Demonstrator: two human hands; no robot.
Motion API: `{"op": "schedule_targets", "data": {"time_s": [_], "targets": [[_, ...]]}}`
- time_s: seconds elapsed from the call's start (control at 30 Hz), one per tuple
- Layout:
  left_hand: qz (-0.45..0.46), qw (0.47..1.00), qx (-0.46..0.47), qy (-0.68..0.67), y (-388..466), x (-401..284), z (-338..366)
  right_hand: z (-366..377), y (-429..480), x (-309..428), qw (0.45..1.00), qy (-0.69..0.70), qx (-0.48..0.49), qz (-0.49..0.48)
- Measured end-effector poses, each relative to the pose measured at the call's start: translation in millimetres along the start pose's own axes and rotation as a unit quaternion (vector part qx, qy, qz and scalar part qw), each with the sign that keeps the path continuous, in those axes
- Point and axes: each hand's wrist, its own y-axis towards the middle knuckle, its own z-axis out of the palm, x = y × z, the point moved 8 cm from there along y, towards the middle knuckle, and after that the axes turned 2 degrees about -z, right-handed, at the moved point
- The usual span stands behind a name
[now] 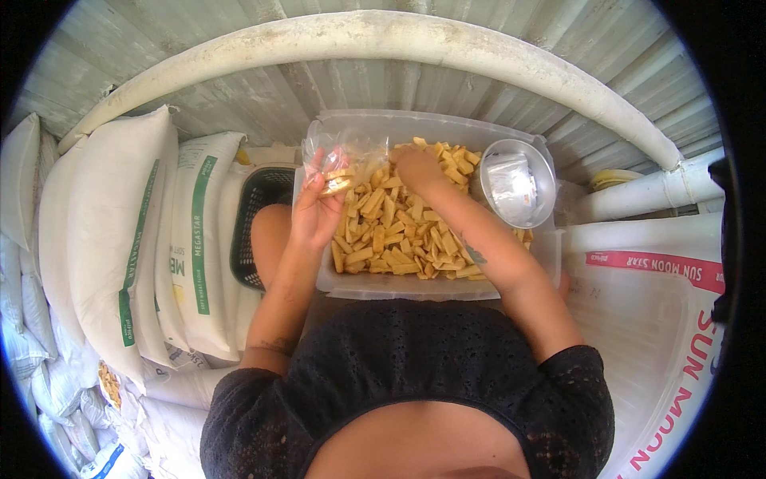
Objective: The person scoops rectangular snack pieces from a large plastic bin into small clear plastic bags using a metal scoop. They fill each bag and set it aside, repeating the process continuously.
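Note:
A clear plastic bag point(371, 149) with a few golden biscuit sticks point(339, 181) at its bottom is held in my left hand point(317, 209), above the left side of a translucent plastic bin point(413, 290). My right hand point(417, 169) reaches down to the pile of baked sticks point(407, 233) that fills much of the bin. Its fingers point away and are mostly hidden, so whether they grip a stick does not show. At the bin's right end, a round metal bowl point(486, 179) rests on the sticks with clear plastic packaging point(516, 179) inside.
White flour sacks point(114, 239) stand at the left, with a dark green plastic basket point(245, 239) between them and the bin. A large white pipe point(371, 39) crosses before a corrugated wall point(383, 90). Printed white sacking point(646, 335) lies at the right.

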Motion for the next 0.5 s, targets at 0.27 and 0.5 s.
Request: {"op": "schedule_targets", "data": {"time_s": [0.27, 0.5], "targets": [[-0.005, 1.000, 0.020, -0.011, -1.2, 13.5, 8.8, 18.1, 11.0, -6.8, 0.995, 0.085, 0.052, 0.007], [0.009, 1.000, 0.000, -0.009, 0.9, 14.6, 6.8, -46.9, -28.6, -8.9, 0.946, 0.286, -0.155, -0.007]]}}
